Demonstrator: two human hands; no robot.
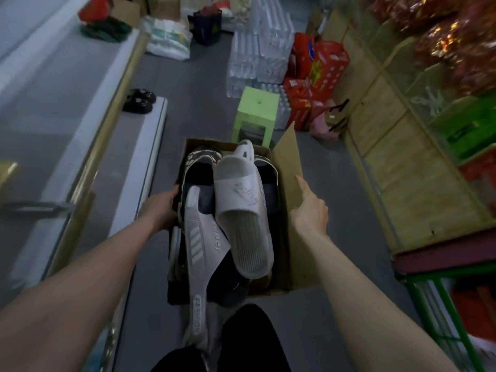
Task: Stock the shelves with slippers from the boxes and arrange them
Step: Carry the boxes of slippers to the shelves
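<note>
Readable text: grey slipper (197, 245) has "FASHION" on the heel end and "…per" on the strap, the first letters hidden. It carries three pale stripes. The white slipper (241, 208) has a strap logo too blurred to read. Both lie on top of dark slippers in the open cardboard box (288, 167), which is held up above the floor in front of the person. The grey one overhangs the near edge.

Grip: left hand (161, 208) clasps the box's left wall, thumb at the rim, fingers hidden under it. Right hand (308, 208) holds the right side at the raised flap, thumb laid flat along the cardboard. Its fingers are out of sight behind, so I can't tell how they curl.

Room: shop aisle with a grey floor (335, 183). Left is a white-edged shelf (158, 122) with gold trim and a pair of dark slippers (139, 100) on it. Ahead stand a green plastic stool (255, 111), shrink-wrapped bottled water packs (255, 55) and red cartons (319, 73) with unreadable print. Right is a wood-and-glass display case (397, 162), with a green metal rack (429, 304) below it.
</note>
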